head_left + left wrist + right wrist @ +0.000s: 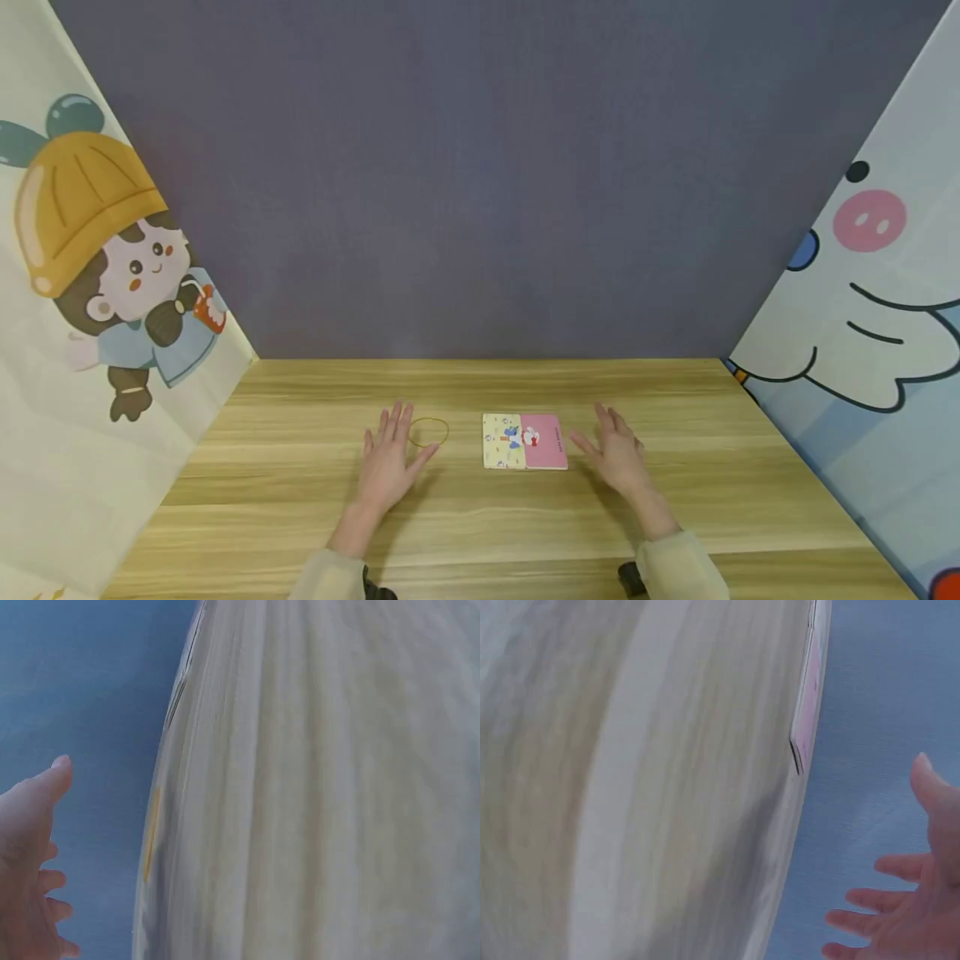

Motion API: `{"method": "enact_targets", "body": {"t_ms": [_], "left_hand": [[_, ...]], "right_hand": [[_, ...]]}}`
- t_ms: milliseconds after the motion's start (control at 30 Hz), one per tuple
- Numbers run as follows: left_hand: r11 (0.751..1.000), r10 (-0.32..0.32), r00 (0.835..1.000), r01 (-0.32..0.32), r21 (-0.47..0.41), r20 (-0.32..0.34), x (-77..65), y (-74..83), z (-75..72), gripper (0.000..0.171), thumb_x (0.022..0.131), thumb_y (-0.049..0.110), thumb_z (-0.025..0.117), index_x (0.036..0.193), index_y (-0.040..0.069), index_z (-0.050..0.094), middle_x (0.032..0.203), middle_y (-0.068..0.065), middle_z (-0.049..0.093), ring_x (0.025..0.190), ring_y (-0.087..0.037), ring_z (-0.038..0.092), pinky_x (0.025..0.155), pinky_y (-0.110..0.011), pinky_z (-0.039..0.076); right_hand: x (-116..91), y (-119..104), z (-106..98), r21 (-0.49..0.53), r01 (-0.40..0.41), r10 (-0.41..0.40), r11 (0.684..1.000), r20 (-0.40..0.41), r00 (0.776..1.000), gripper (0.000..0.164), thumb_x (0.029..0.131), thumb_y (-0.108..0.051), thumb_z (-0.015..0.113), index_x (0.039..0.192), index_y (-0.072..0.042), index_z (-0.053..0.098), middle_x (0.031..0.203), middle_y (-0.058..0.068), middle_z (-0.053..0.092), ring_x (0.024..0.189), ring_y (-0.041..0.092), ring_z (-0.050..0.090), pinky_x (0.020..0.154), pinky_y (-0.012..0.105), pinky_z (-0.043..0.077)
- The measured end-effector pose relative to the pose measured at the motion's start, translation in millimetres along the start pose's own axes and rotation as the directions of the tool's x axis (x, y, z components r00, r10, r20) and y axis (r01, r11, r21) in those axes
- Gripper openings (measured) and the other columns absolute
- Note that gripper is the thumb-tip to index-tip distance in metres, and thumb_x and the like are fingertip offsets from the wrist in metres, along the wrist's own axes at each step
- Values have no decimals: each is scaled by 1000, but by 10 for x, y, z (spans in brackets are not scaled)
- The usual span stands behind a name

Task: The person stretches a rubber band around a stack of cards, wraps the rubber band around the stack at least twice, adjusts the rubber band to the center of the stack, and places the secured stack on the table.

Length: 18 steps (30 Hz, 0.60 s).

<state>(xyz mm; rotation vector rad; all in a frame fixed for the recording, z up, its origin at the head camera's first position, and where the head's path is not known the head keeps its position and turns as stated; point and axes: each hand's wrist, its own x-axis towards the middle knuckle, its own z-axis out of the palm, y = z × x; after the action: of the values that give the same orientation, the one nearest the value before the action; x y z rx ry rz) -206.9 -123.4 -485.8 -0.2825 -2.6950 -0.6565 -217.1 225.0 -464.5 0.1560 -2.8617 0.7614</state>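
Note:
A thin yellow rubber band [429,444] lies in a loose ring on the wooden table, just right of my left hand [386,468]. That hand has its fingers spread and holds nothing; the thumb overlaps the band's edge in the head view. Farther right lies a small flat booklet [546,442], its left half cream with a blue figure, its right half pink with a white rabbit. My right hand [618,460] hovers beside the booklet's pink side, fingers extended and nothing in them. In the right wrist view the booklet [808,705] shows edge-on, thin and layered.
A plain dark grey-blue panel [480,183] stands along the table's [480,533] back edge. Cartoon-printed sheets flank it, with a child in a yellow hat [90,208] at left and a pink-nosed figure [870,221] at right.

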Motion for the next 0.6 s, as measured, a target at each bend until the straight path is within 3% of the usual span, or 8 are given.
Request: {"method": "enact_targets", "body": {"t_ms": [167, 333, 600], "left_hand": [[1000, 4, 1000, -4, -12, -25, 48, -21, 35, 72, 83, 45, 56, 135, 0, 31, 139, -21, 26, 123, -42, 27, 96, -62, 23], [999, -11, 1000, 10, -52, -22, 104, 5, 18, 68, 83, 36, 61, 132, -3, 34, 134, -26, 33, 118, -44, 35, 93, -59, 31], [977, -76, 997, 70, -199, -19, 191, -13, 36, 60, 81, 20, 64, 127, -9, 38, 126, -30, 38, 113, -44, 40, 93, -49, 37]], "right_hand": [[43, 15, 41, 84, -46, 46, 995, 8, 999, 73, 87, -40, 53, 134, 8, 24, 132, 34, 27, 115, 51, 31, 90, 64, 28], [109, 10, 94, 155, -78, 75, 985, 29, 997, 72, 86, -37, 56, 130, 12, 27, 130, 34, 29, 117, 48, 31, 96, 56, 29], [194, -35, 210, 316, -123, 121, 941, 26, 992, 65, 82, -21, 64, 126, 13, 33, 120, 36, 40, 104, 47, 46, 85, 50, 43]]}}
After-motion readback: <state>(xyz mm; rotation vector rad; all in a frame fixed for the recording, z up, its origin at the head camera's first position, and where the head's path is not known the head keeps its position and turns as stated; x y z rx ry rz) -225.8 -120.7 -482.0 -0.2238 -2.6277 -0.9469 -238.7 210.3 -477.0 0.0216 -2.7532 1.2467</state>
